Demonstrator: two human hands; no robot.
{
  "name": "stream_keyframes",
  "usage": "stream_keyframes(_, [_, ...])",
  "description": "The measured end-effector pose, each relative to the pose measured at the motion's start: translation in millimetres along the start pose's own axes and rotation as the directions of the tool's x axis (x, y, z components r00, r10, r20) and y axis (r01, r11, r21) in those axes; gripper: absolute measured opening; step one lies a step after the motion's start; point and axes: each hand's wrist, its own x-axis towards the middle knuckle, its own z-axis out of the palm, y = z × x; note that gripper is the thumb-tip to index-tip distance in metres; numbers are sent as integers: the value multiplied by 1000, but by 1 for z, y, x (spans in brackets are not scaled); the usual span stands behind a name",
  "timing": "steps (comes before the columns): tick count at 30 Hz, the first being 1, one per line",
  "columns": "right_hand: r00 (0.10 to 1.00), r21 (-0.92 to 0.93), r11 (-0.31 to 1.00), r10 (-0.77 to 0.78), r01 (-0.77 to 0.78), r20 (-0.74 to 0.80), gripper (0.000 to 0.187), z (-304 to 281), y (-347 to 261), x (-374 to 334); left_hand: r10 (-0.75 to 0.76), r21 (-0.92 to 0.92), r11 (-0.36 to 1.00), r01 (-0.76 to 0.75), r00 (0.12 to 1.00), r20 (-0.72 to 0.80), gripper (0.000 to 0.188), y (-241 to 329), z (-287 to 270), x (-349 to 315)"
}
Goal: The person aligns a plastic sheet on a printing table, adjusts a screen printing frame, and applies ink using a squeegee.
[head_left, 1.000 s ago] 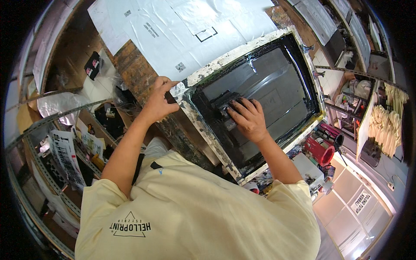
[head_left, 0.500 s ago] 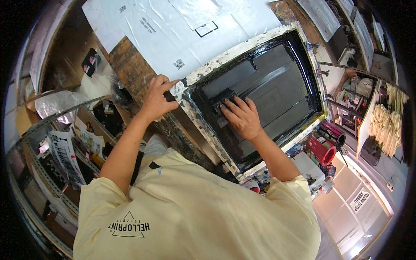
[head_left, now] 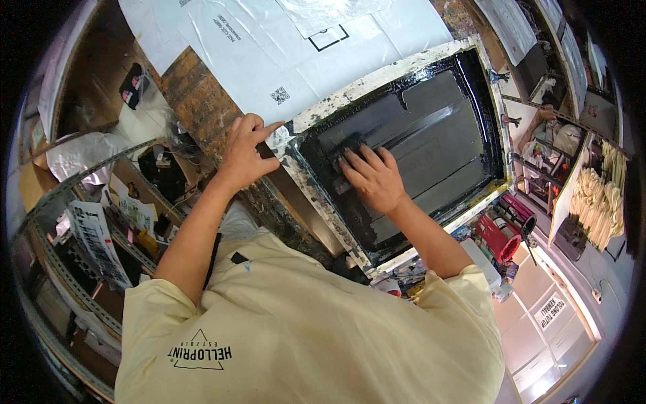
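A screen-printing frame [head_left: 321,195] with chipped white edges lies tilted in front of me, its mesh [head_left: 437,135] dark grey and bordered by wet black ink. My right hand [head_left: 378,180] presses a black, ink-soaked pad [head_left: 350,145] against the left part of the mesh, fingers curled over it. Whether the pad is cloth or sponge does not show. At the frame's left corner is my left hand [head_left: 245,153], thumb and forefinger spread apart, the forefinger's tip touching the corner and the other fingers bent. Nothing is visible between them.
White plastic sheeting [head_left: 249,64] covers the worn wooden table [head_left: 202,94] beyond the frame. Metal shelving [head_left: 87,172] with papers and boxes stands at left. A red container [head_left: 496,237] and other supplies sit right of the frame. Metal clips [head_left: 511,121] line its far right side.
The view has shifted slightly, so the surroundings sit a little differently. My right hand and the pad have barely moved on the mesh; my left hand stays at the corner.
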Motion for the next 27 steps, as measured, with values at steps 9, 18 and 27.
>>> stream_keyframes(9, [997, 162, 984, 70, -67, -15, 48, -42, 17, 54, -33, 22, 999, 32, 998, 50, 70, 7, -10, -1])
stream_keyframes(18, [826, 332, 796, 559, -506, -80, 63, -81, -130, -12, -44, -282, 957, 66, 996, 83, 69, 17, -26, -6])
stream_keyframes(27, [534, 152, 541, 841, -827, -86, 57, -101, -178, 22, -18, -421, 904, 75, 991, 136, 69, 43, -57, -10])
